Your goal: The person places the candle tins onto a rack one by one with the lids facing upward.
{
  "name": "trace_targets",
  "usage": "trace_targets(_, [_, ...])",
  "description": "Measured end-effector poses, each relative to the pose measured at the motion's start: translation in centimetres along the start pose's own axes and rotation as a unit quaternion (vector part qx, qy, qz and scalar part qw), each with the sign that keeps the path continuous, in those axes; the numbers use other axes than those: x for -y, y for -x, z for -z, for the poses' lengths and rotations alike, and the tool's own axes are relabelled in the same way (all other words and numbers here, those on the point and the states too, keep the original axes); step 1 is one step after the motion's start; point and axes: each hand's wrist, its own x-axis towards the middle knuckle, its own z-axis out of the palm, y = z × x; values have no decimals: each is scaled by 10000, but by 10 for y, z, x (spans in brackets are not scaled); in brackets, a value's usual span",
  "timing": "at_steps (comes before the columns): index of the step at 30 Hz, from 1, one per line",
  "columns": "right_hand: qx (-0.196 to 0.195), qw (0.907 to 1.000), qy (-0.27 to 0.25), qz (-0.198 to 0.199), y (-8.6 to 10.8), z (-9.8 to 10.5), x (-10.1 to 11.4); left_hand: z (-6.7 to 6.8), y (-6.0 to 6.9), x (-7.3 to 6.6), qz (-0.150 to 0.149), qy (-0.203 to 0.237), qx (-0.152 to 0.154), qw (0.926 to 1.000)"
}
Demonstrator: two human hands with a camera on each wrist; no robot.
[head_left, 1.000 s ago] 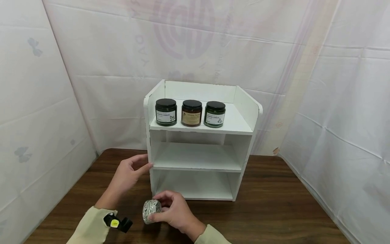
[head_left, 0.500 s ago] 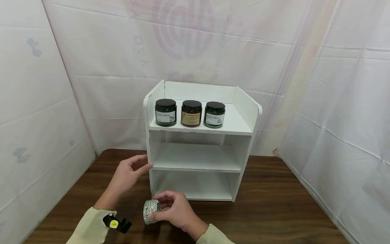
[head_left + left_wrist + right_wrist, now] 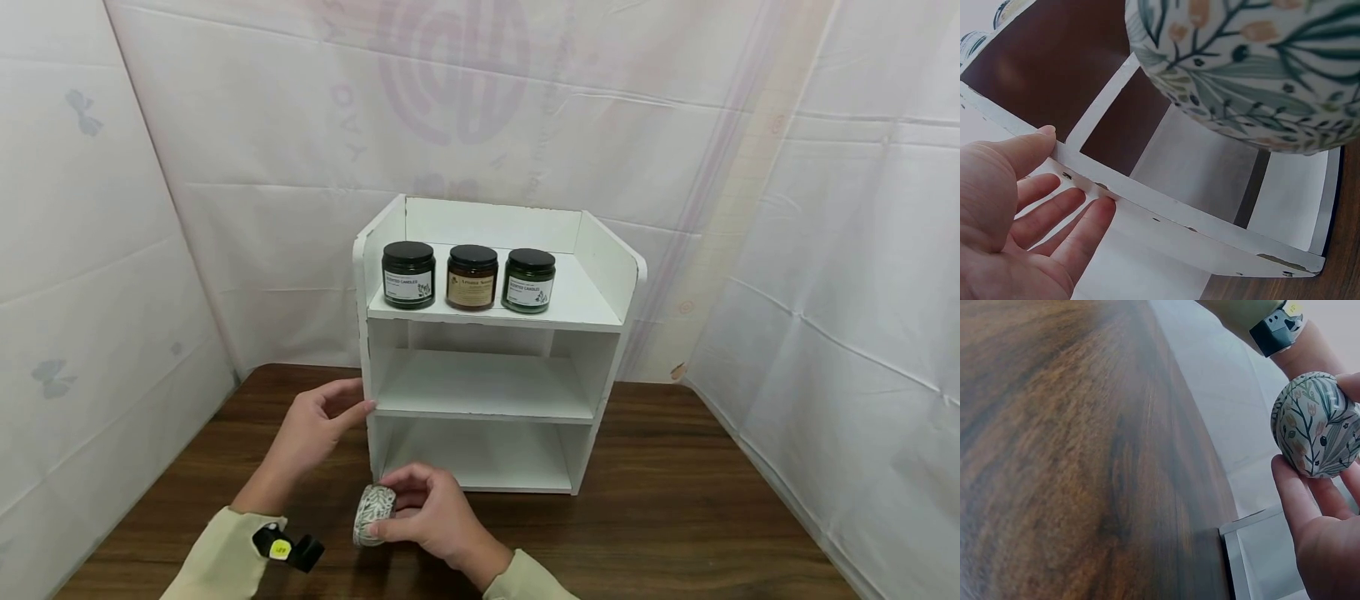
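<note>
My right hand [image 3: 442, 517] holds a round tin [image 3: 373, 515] above the table, in front of the shelf's lower left corner. A leaf and flower pattern covers the tin [image 3: 1313, 425]; in the right wrist view, thumb and fingers grip it from opposite sides. My left hand [image 3: 318, 429] touches the left side of a white tiered shelf [image 3: 491, 415]. In the left wrist view, its thumb [image 3: 1038, 140] rests at the front edge of the side panel, and its loosely extended fingers lie against the outer face. The tin [image 3: 1254, 69] looms large there, in front of the shelf compartments.
On the shelf's top stand three black-lidded candle jars in a row: a green one [image 3: 408, 277] left, an amber one [image 3: 472, 279] centre, another green one [image 3: 528, 282] right. The brown wooden table [image 3: 675, 500] carries the shelf. White fabric walls [image 3: 285, 125] enclose the back and sides.
The tin has tilted slightly in my right hand and risen a little. My left hand stays at the shelf's side, and the jars have not moved.
</note>
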Motion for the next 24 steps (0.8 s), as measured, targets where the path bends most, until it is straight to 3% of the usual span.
trace_targets(13, [-102,9989,-458,38,0,-1,-1,1,1,-3,-13,47,51,10000])
trace_targets(24, [17,9989,-454,78,-1,2,-3,1,0,-2,-77,7,57,10000])
